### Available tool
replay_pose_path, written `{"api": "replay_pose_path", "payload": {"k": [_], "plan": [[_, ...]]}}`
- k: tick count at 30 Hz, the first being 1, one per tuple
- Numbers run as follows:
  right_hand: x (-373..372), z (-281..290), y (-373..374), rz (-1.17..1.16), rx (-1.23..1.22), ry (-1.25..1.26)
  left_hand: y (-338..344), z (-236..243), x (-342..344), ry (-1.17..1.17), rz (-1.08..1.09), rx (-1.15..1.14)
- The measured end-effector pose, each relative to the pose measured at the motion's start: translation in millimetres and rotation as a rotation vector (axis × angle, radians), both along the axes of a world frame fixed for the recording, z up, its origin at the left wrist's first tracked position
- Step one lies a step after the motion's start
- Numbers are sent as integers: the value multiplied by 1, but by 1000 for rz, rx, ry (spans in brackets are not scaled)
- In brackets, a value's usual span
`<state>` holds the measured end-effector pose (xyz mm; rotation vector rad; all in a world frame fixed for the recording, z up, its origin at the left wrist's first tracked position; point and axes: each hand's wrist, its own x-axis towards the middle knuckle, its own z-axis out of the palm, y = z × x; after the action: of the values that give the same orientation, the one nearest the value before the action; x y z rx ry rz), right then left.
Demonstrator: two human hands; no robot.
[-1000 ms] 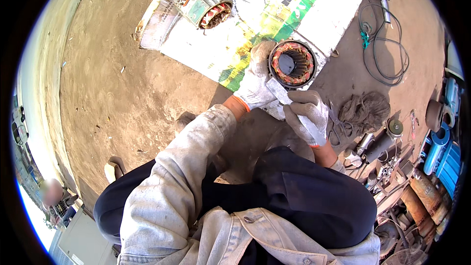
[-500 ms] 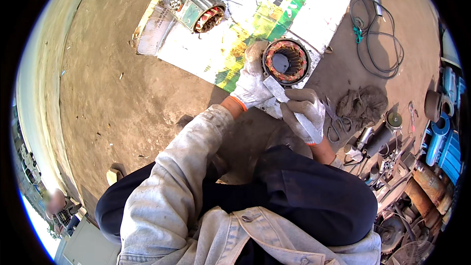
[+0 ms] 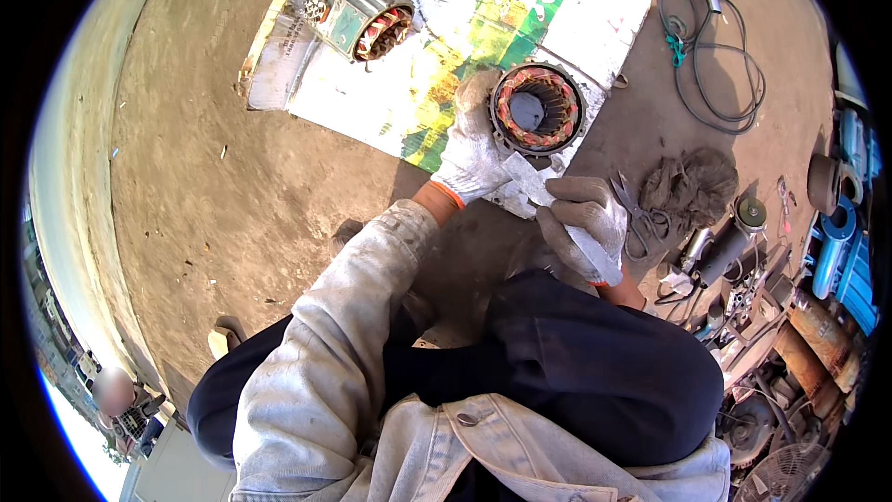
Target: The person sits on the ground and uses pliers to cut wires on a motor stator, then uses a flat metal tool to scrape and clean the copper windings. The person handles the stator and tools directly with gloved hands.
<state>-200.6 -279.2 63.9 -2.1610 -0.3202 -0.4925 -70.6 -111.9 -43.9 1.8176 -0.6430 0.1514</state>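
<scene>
Grey-and-white gloved right hand (image 3: 590, 218), nearest: clenched round a flat grey strip (image 3: 530, 178), tip toward 11 o'clock. Change: against a second ago, strip sits farther from the rim of the motor stator (image 3: 557, 110); probably not working that rim just now. Scissors (image 3: 636, 214) at right hand's 3 o'clock. Left hand (image 3: 469, 144) lies along stator's side, 8 to 9 o'clock; cannot tell whether fingers close. Stator: open end up, by cardboard's (image 3: 599, 14) near edge. Second motor housing (image 3: 358, 14): stator's 10 o'clock, farther off, on its side.

Flat bar (image 3: 527, 178) in right grip (image 3: 587, 218)
</scene>
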Motion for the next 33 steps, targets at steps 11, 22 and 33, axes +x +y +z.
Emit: {"api": "replay_pose_path", "payload": {"k": [11,22,33], "plan": [[20,-9,11,-14,-27,-31,-6,-19,-4,168,-103,31],[27,-9,24,-75,57,-8,1,15,-8,324,-155,12],[23,-8,16,-20,210,95,9,-14,-10,209,-178,-4]]}}
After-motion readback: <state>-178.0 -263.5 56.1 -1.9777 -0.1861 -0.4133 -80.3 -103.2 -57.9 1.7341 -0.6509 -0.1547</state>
